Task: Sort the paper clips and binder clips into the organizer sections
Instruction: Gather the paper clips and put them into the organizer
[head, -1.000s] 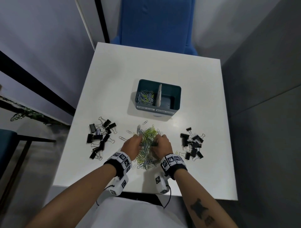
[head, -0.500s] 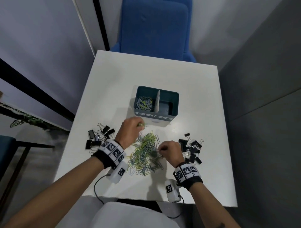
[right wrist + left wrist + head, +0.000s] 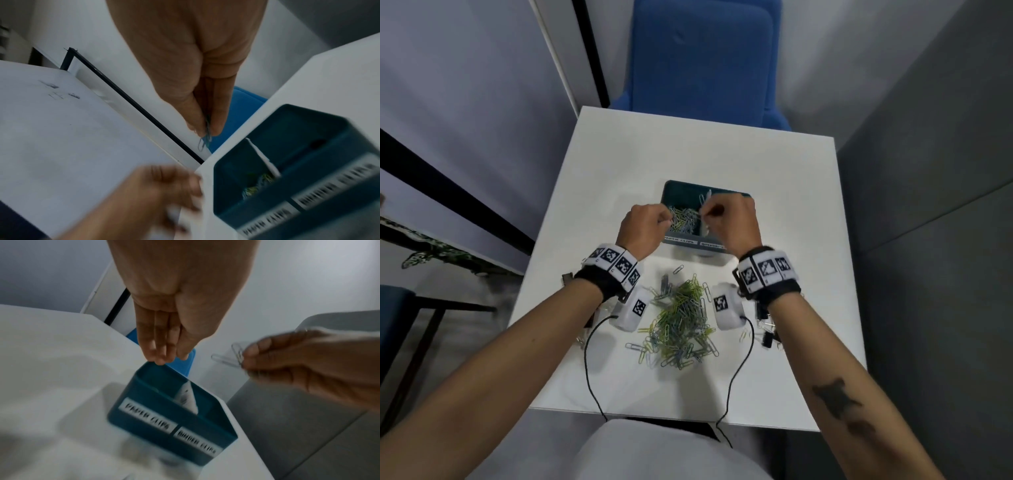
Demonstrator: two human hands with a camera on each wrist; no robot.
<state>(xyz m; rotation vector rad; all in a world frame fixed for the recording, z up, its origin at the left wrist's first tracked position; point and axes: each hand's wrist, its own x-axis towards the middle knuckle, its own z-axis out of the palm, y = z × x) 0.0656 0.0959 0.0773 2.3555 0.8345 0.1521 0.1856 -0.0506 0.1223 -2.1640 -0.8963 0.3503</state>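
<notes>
Head view shows both my hands over the organizer [image 3: 736, 196], a paper clip pile [image 3: 679, 325] on the bench [image 3: 702, 150]. Left wrist view: my left hand [image 3: 174, 313] is loose and empty. Right wrist view: my right hand [image 3: 197, 91] pinches light, slippery paper clips [image 3: 206, 141] by their loops above the paper-clip section.

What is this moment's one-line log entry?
left hand: open, above organizer, paper clip side | right hand: pinches paper clips above organizer | pile: unsorted paper clips before organizer
</notes>
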